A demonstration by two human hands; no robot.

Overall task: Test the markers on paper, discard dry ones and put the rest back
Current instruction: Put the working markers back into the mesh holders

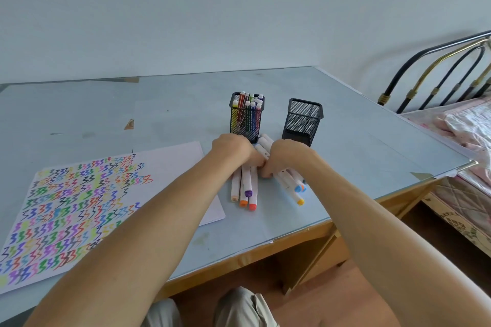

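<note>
Both hands met over the loose white markers [245,188] on the desk [345,146]: left hand [233,147] and right hand [285,156], each grip apparently curled round markers, mesh holders just beyond.

Bright, even daylight, wide-angle view, fairly sharp.
Soft diffuse light, only faint shadows under the forearms and beside the mesh pen holders [247,117]. Mild sheen on the glass tabletop [358,141]. Fisheye bends the table edge and bed frame [438,71]; near forearms stretched and slightly soft at the bottom.
</note>
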